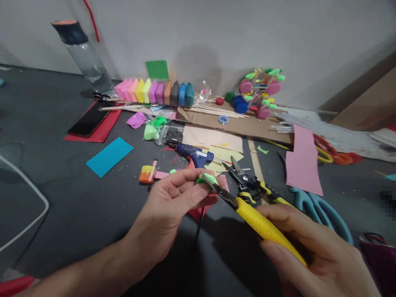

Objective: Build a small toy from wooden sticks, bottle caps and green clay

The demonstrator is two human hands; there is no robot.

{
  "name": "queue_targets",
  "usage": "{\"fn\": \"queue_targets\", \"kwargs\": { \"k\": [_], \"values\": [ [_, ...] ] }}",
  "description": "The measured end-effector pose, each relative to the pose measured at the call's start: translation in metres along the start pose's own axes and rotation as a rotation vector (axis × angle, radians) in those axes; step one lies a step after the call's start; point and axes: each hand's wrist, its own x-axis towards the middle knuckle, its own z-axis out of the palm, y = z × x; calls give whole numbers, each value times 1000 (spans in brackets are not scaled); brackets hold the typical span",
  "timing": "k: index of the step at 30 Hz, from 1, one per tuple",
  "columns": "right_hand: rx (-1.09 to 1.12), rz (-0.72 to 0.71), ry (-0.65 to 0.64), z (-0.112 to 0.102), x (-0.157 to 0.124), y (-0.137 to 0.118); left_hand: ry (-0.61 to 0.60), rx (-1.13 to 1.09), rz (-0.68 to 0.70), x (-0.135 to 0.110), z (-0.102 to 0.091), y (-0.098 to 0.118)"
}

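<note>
Pinching a small green piece (212,178) between thumb and fingers of the left hand (168,202), held up over the dark table (77,202); gripping a yellow knife (260,220) by its handle in the right hand (315,235), with blade lying across the green piece. Could skid off that small, rounded piece and nick the bare left fingertips, from pushing too hard with the point aimed their way. Could squash or tear soft-looking material too, from pinching too tightly. Might catch on the open-bladed snips (245,178) just beside the knife, from a careless swing of the right hand. Spread over the table, from the left: a white cable (46,202), a bottle (89,62) leaning in view against a pale wall (198,33), a phone (89,117) on a red sheet (111,123), a blue sheet (109,156), a row of coloured packets (160,93), a glue gun (192,152), hot or cold impossible to tell, a cardboard strip (210,122), a stick-and-disc model (274,87), a pink strip (305,161) and blue-handled scissors (315,201). Rising at far right, a brown board (368,95).
</note>
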Motion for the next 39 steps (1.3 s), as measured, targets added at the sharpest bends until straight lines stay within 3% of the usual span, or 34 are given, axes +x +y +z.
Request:
{"fn": "queue_targets", "kwargs": {
  "k": [11,20,39],
  "values": [
    [69,45,-52,0,-2,3,26,-50,-76,2,-1,2],
    [-20,74,19,-4,2,-2,78,-137,-61,2,0,4],
    [95,125,-19,-1,7,-3,4,-205,-67,1,1,5]
  ]
}}
